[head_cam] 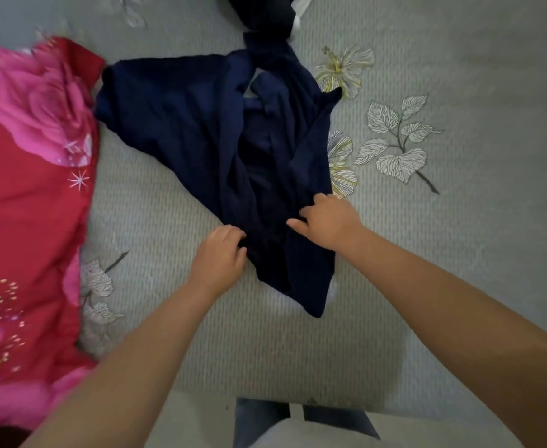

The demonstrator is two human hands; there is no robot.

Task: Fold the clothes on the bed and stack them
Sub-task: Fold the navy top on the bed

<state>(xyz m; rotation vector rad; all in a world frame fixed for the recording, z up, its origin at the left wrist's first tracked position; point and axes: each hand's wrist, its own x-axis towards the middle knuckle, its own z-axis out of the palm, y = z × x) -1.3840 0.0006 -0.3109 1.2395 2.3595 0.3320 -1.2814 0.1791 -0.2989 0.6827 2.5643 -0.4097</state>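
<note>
A crumpled navy blue garment (201,124) lies spread on the grey bed sheet (427,253), its narrow end pointing toward me. My left hand (220,257) has its fingers curled into the garment's near left edge and grips the fabric. At the near right edge, my right hand (327,221) rests on the cloth with fingers bent and appears to pinch a fold. Another dark garment (262,11) lies at the top edge, touching the navy one.
A red and pink floral blanket (23,189) covers the left side of the bed. The sheet has printed leaves and flowers (398,140) at the right. The bed's near edge and my legs (262,421) show at the bottom. A white cloth (301,4) peeks out by the dark garment.
</note>
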